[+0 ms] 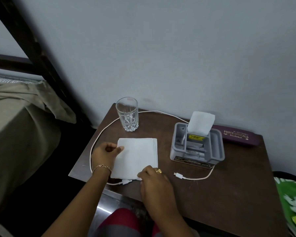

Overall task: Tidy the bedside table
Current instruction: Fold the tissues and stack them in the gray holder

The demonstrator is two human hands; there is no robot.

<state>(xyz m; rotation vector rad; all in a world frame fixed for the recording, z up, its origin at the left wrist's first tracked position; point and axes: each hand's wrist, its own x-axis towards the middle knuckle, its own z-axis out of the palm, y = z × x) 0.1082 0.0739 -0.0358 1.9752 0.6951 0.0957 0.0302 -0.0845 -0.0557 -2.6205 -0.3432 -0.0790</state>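
Note:
A folded white cloth (138, 154) lies flat on the dark brown bedside table (203, 194). My left hand (104, 154) pinches its left edge between thumb and fingers. My right hand (154, 182) grips its near right corner. A white charging cable (99, 134) loops around the cloth, passes behind an empty clear glass (127, 114) and ends in a plug (178, 175) on the right. A second plug (126, 182) sits just under the cloth's near edge.
A grey plastic organiser (196, 147) with a white tissue (201, 123) sticking up stands at the right. Behind it lies a maroon spectacle case (237, 136) against the wall. A bed with a beige sheet (20, 125) is to the left. A green bag (290, 199) sits at the right edge.

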